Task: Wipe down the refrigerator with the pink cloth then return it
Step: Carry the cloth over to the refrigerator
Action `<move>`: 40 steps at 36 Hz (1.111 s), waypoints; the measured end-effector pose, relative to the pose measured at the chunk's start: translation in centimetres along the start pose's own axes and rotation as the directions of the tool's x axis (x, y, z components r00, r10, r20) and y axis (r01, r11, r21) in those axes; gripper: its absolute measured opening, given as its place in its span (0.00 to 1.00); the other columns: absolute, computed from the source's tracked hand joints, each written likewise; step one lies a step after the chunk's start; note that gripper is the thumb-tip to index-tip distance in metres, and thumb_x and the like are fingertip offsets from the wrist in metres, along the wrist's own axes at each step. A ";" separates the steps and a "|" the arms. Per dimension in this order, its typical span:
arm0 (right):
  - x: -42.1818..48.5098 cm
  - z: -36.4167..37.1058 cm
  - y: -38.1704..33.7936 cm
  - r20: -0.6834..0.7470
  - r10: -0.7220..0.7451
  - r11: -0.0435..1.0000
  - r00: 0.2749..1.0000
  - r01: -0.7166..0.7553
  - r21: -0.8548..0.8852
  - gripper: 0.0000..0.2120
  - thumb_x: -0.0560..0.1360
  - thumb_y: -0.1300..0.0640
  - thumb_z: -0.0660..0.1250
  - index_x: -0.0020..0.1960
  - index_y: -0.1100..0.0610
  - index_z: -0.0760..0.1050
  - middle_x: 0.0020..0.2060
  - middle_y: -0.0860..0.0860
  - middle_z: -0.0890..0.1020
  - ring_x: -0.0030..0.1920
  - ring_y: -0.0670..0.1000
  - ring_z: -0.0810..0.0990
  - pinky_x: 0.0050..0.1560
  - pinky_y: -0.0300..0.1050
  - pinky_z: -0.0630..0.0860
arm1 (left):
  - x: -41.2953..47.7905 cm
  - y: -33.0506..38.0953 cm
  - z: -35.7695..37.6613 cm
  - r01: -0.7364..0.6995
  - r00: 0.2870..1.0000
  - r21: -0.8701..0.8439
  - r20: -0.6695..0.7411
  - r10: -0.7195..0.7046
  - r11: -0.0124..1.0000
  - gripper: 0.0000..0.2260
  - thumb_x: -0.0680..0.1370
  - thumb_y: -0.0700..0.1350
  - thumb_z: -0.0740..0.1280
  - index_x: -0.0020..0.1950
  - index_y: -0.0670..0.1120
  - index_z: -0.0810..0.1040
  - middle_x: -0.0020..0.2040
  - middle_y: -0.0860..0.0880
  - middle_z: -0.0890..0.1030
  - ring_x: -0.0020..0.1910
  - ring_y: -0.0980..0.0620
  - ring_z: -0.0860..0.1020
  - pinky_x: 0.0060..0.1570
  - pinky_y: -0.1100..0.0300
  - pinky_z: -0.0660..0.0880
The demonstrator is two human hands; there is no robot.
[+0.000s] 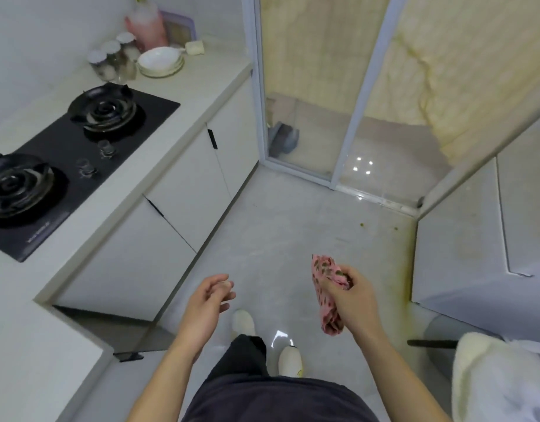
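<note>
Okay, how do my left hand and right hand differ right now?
The right hand grips the pink cloth; the left hand holds nothing. The right hand's fingers are curled; the left hand's are loosely open. The right hand is nearer the refrigerator, the left hand nearer the counter. Both are bare and held out over the floor.

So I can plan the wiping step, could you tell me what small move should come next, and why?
Probably carry the pink cloth rightward to the white appliance front, likely the refrigerator: the right hand grips the cloth, which hangs bunched over the floor touching no surface, and the left hand is empty.
</note>
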State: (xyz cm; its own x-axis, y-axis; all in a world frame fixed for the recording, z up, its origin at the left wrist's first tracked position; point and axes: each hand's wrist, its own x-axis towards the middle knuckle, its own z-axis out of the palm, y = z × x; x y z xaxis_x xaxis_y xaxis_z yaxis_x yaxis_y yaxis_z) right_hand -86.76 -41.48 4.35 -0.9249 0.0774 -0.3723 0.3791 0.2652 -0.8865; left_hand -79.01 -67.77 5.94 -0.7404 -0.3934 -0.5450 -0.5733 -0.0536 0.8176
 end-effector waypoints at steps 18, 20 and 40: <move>16.8 0.1 -7.6 -0.344 0.143 0.986 0.928 -0.101 0.136 0.09 0.80 0.58 0.71 0.43 0.61 0.80 0.35 0.52 0.84 0.35 0.45 0.81 0.33 0.32 0.73 | 24.1 16.5 9.2 -0.101 0.932 0.200 0.362 0.022 0.975 0.08 0.85 0.44 0.65 0.62 0.50 0.79 0.58 0.48 0.84 0.55 0.50 0.84 0.60 0.52 0.80; 18.6 0.4 -9.2 -0.374 0.154 0.983 0.915 -0.104 0.149 0.08 0.81 0.58 0.70 0.44 0.59 0.81 0.36 0.49 0.85 0.34 0.37 0.81 0.33 0.27 0.71 | 27.0 18.7 10.2 -0.127 0.918 0.220 0.396 0.030 0.967 0.07 0.85 0.44 0.65 0.61 0.51 0.79 0.58 0.47 0.84 0.55 0.50 0.85 0.59 0.52 0.80; 30.9 -6.1 -15.2 -0.574 0.353 0.891 0.739 -0.078 0.448 0.15 0.84 0.50 0.64 0.48 0.55 0.86 0.41 0.47 0.89 0.45 0.45 0.87 0.48 0.41 0.79 | 39.9 32.1 27.3 -0.208 0.806 0.240 0.591 0.027 0.948 0.07 0.84 0.42 0.66 0.59 0.46 0.82 0.56 0.43 0.85 0.57 0.45 0.85 0.62 0.47 0.79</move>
State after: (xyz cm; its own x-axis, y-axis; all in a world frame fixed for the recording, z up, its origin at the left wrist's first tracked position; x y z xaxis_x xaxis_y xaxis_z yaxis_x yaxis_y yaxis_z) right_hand -121.30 -37.22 8.02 -0.5665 0.7028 -0.4304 0.4233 -0.1999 -0.8837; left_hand -136.56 -60.15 5.35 -0.8198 0.2240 -0.5269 -0.4739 0.2510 0.8440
